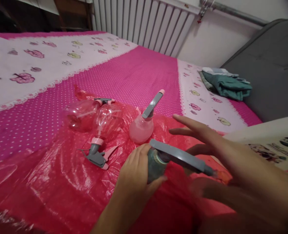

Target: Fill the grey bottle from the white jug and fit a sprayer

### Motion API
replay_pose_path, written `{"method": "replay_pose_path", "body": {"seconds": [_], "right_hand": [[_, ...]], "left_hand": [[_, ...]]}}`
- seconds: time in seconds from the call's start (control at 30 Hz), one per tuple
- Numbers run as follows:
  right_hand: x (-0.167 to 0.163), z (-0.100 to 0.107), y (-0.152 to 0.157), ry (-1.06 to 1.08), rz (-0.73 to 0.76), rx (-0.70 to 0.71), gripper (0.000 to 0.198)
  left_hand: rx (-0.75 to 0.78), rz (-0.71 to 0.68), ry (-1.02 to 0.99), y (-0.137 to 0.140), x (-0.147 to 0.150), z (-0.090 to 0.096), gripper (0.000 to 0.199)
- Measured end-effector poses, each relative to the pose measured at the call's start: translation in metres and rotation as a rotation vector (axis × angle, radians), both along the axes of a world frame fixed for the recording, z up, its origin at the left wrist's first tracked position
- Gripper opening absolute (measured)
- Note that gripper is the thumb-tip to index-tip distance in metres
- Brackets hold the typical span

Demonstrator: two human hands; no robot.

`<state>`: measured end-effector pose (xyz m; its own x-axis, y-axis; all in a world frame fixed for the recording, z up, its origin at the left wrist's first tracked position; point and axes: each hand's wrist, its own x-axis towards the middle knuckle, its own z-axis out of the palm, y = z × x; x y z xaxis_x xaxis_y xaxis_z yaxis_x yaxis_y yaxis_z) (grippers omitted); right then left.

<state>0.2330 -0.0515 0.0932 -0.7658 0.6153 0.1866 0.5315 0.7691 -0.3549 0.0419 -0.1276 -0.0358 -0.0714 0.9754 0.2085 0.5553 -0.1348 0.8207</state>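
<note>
the step in hand looks like fitting a grey spray head (180, 156) onto a small bottle (156, 164), both held just in front of the standing pink bottle (142, 128), which serves as landmark here. the left hand (134, 175) is clenched round the small bottle's body, thumb across its front, holding it tilted. the right hand (222, 156), to the right of the pink bottle, has its fingers (190, 123) spread wide and mostly straight, blurred; it sits at the grey head, but whether it grips or only touches it i cannot tell. the next move, as i judge it, calls for a steady bottle and a firmer pinch on the head. left of the pink bottle lie a loose trigger sprayer (98, 155) and clear bottles (90, 113), all on red plastic sheet (48, 182); folded cloth (228, 84) lies well beyond it to the right.
</note>
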Motion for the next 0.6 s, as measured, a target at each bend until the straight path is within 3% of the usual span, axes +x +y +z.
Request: {"method": "replay_pose_path", "body": {"seconds": [0.07, 0.17, 0.27, 0.37, 0.5, 0.6], "right_hand": [[0.011, 0.008, 0.002, -0.005, -0.050, -0.032, 0.055], [0.016, 0.015, 0.006, 0.041, -0.068, -0.027, 0.043], [0.009, 0.020, 0.012, 0.113, 0.131, -0.084, 0.037], [-0.002, 0.023, 0.019, 0.163, 0.313, -0.238, 0.035], [-0.012, 0.019, 0.033, 0.224, 0.417, -0.452, 0.053], [-0.015, 0.012, 0.042, 0.241, 0.477, -0.568, 0.043]], "left_hand": [[0.020, 0.006, 0.003, 0.000, 0.000, -0.001, 0.058], [0.062, 0.004, 0.014, 0.001, 0.001, -0.002, 0.062], [0.049, 0.006, 0.008, 0.001, 0.001, -0.001, 0.060], [0.029, 0.002, -0.010, 0.001, 0.001, 0.000, 0.053], [0.039, -0.008, -0.036, 0.000, 0.001, 0.000, 0.055], [0.060, -0.005, -0.023, 0.001, 0.001, -0.003, 0.059]]}}
